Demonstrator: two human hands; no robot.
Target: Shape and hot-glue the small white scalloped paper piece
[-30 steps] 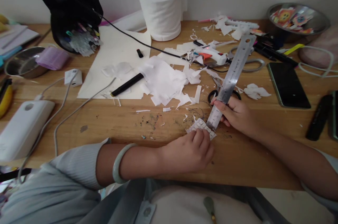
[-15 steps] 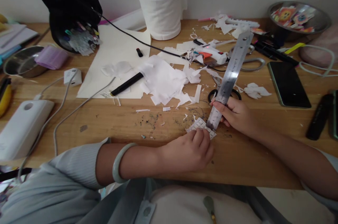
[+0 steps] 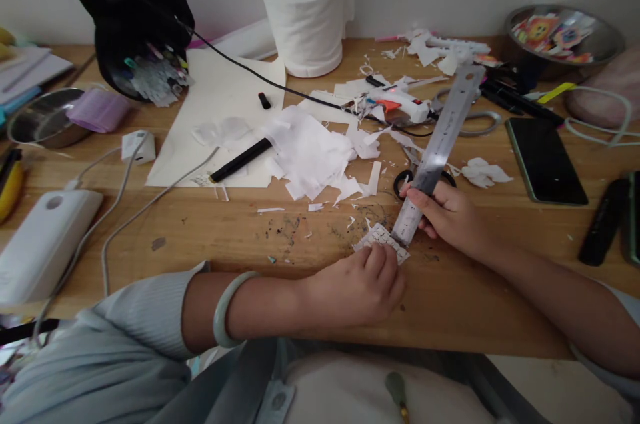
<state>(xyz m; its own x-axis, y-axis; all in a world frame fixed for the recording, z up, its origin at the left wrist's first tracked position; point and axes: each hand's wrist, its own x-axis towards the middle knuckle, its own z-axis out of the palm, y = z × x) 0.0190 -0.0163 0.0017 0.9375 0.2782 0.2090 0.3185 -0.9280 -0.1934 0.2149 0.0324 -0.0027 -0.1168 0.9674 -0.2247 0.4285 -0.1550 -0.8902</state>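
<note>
A small white piece with dark crossing lines [image 3: 376,236] lies on the wooden table near its front edge. My left hand [image 3: 363,284] is curled closed over the piece's lower side, its fingertips pressed on it. A metal ruler [image 3: 443,141] is tilted up to the right, its lower end at the piece's right edge. My right hand [image 3: 450,219] grips the ruler near that lower end, thumb on top. Black-handled scissors [image 3: 404,181] lie partly behind the ruler.
White paper scraps [image 3: 313,154], a black marker [image 3: 241,159] and a glue gun [image 3: 413,106] lie beyond the hands. Behind stands a paper roll [image 3: 303,21]. A phone [image 3: 547,161] is on the right, a power bank [image 3: 47,244] on the left.
The ruler's upper end has swung slightly right and down, and its face has turned a little. My right hand has shifted slightly right with it. My left hand has barely moved.
</note>
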